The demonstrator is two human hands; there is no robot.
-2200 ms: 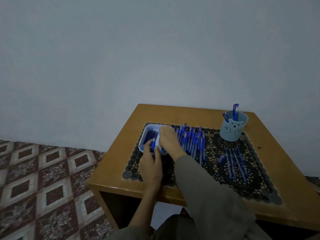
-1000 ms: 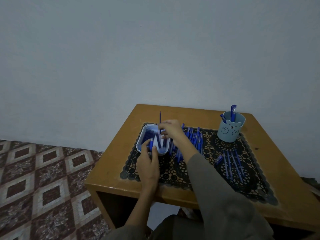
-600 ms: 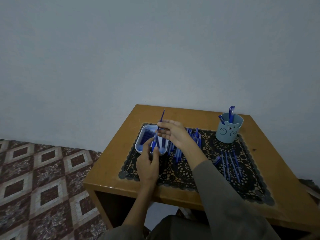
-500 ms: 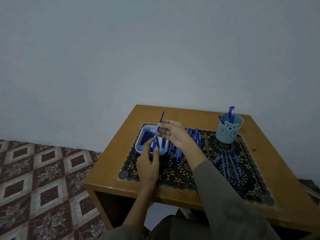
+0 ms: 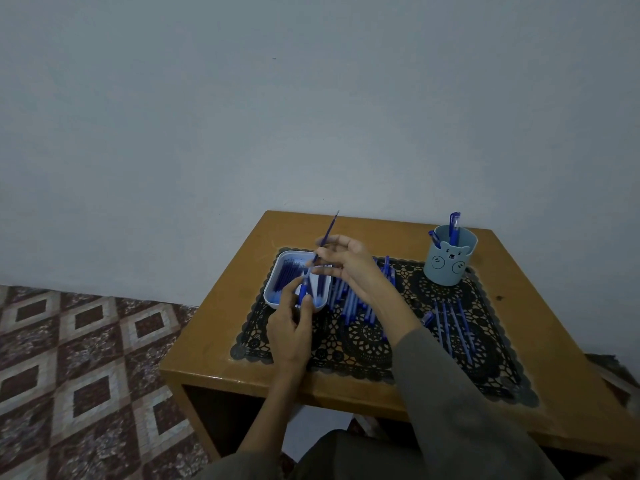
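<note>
The right hand (image 5: 346, 266) is raised over the far left part of the mat (image 5: 363, 348), its grey-sleeved forearm running back and down to the right across the table (image 5: 540, 306). Its thumb and forefinger pinch a thin blue refill (image 5: 329, 232) partway along its length, while the other fingers stretch loosely leftward below the pinch. The refill is tilted, with its upper tip pointing up and away toward the wall and its lower end slanting down to the left. The left hand (image 5: 291, 329) comes up from below on a bare forearm, with the palm side hidden from the camera. Its thumb and forefinger are curled round a short blue pen (image 5: 304, 289) and hold it nearly upright. The refill's lower end comes down just above the top of the pen. Whether the two touch cannot be told. Both hands meet over the near right corner of a white tray (image 5: 272, 299), which holds more dark blue refills. The tray sits on the left end of the mat. Just right of it, partly under the right wrist, lies a pile of pens (image 5: 356, 306). A few more pens (image 5: 453, 327) lie further right, and a blue cup (image 5: 448, 268) stands behind them.
</note>
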